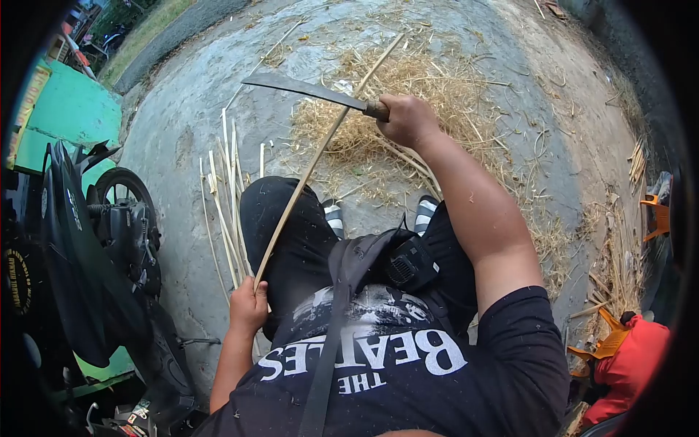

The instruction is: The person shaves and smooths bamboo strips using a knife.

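My left hand (249,307) is closed round the lower end of a long, thin wooden strip (315,156), beside my left thigh. The strip slants up and to the right, away from me. My right hand (409,120) grips the wooden handle of a curved knife (306,89), whose blade points left. Near the handle, the blade lies across the upper part of the strip. Under and beyond my right hand, a heap of curly shavings (408,80) covers the ground. Several pale strips (231,211) lie to the left of my left leg.
A black motorcycle (120,218) stands at the left near a green panel (73,109). At the right are orange supports (604,336), a red cloth (637,364) and scattered wood scraps (608,280). A dark device (408,266) rests at my lap.
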Demonstrator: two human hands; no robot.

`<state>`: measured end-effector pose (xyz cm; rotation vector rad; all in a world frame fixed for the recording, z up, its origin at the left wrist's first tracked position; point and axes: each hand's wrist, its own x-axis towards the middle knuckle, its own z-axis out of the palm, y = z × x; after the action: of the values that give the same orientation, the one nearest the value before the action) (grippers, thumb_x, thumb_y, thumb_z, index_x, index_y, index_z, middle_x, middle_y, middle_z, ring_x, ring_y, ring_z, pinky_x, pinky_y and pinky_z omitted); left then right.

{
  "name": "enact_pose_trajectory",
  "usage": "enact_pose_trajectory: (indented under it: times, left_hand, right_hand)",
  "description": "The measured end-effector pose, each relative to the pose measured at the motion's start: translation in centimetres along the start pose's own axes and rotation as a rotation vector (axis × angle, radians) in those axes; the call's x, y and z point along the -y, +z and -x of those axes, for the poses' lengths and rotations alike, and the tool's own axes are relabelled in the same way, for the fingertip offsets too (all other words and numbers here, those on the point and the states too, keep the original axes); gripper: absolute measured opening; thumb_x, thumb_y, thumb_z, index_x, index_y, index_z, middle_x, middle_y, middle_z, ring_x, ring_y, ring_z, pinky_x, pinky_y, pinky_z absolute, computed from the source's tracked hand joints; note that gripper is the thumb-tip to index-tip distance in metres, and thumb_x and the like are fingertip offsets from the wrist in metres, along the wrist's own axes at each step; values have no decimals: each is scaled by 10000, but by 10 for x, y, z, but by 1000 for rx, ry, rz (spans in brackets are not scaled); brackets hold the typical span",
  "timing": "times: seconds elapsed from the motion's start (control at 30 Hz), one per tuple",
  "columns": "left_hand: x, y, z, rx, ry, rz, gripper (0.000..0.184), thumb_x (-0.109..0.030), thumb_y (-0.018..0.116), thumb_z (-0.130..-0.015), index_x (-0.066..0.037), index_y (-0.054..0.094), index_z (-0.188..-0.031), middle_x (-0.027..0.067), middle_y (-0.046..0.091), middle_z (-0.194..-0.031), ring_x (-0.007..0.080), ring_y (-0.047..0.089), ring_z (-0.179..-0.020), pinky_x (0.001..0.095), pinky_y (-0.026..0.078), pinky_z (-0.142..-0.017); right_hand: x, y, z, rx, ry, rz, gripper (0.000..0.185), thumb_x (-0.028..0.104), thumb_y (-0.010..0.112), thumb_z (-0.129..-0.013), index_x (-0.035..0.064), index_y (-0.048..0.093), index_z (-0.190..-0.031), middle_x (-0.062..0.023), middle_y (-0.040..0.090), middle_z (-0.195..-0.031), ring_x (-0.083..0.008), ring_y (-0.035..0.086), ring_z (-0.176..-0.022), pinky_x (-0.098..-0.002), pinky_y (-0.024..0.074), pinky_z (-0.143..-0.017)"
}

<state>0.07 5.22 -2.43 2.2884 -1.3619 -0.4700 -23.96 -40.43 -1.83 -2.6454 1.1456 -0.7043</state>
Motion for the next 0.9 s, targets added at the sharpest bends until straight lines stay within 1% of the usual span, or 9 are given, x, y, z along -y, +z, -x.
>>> enact_pose_trajectory:
  times: [0.1, 0.37, 0.47, 0.5, 0.53, 0.6, 0.7, 0.83, 0.9]
  left_hand:
    - [5, -4, 1, 62, -18, 80, 526, -463, 550, -1083, -9, 522, -820, 219, 562, -651, 433, 590, -601, 476, 441, -560]
    - [3, -3, 0, 50, -24, 101, 547, -463, 530, -1094, -3, 521, -799, 211, 539, -631, 421, 567, -584, 468, 430, -559]
    - [3, -4, 4, 26, -7, 58, 536, -457, 530, -1094, -5, 531, -804, 216, 549, -639, 440, 586, -607, 476, 436, -563]
    - [7, -2, 5, 32, -20, 40, 522, -450, 536, -1092, -9, 541, -812, 220, 561, -648, 456, 600, -630, 488, 441, -569]
    - [3, -3, 12, 39, -50, 37, 521, -449, 536, -1091, -10, 539, -811, 221, 563, -648, 459, 601, -631, 491, 442, -569]
    - [-9, -5, 2, 11, -66, 31, 518, -447, 538, -1091, -12, 536, -810, 222, 566, -649, 464, 602, -633, 497, 444, -570]
    - [3, -7, 0, 27, -43, 11, 513, -440, 545, -1088, -13, 525, -804, 234, 565, -651, 483, 600, -638, 509, 441, -568]
    - [6, -11, 0, 56, 1, 54, 509, -434, 549, -1087, -10, 521, -807, 248, 567, -663, 497, 592, -646, 511, 436, -568]
    - [-1, -11, 4, 71, -46, 35, 513, -436, 551, -1087, -8, 516, -805, 248, 561, -662, 496, 588, -647, 507, 435, -571]
  right_hand:
    - [9, -1, 6, -74, -212, 15, 144, 297, 673, -897, 157, 665, -864, -94, 722, -739, -361, 720, -698, -484, 584, -713]
    - [13, 1, 3, -3, 2, -62, 128, 269, 679, -882, 147, 674, -842, -120, 732, -806, -335, 734, -778, -481, 590, -728]
    - [22, -2, 4, -3, -319, -13, 156, 268, 680, -891, 142, 638, -811, -124, 702, -742, -361, 715, -711, -510, 576, -679]
    - [14, 2, 2, -3, -256, 16, 160, 277, 682, -896, 146, 640, -815, -123, 702, -741, -367, 716, -716, -507, 575, -684]
    - [7, 6, 3, 62, 2, -82, 154, 282, 688, -889, 150, 644, -822, -124, 705, -749, -370, 718, -738, -504, 577, -694]
    - [0, 2, -2, 61, 76, -47, 134, 277, 687, -887, 156, 648, -842, -125, 709, -759, -371, 723, -770, -515, 575, -705]
    - [8, -3, -3, 20, 25, -27, 118, 276, 683, -885, 159, 688, -866, -104, 738, -797, -334, 737, -764, -475, 576, -763]
    - [16, -8, 7, -2, -339, 103, 169, 272, 680, -897, 142, 634, -798, -81, 704, -732, -306, 718, -693, -416, 536, -701]
    - [-15, 18, 7, 19, -12, 35, 145, 287, 681, -899, 149, 662, -857, -79, 722, -761, -331, 730, -726, -456, 569, -734]
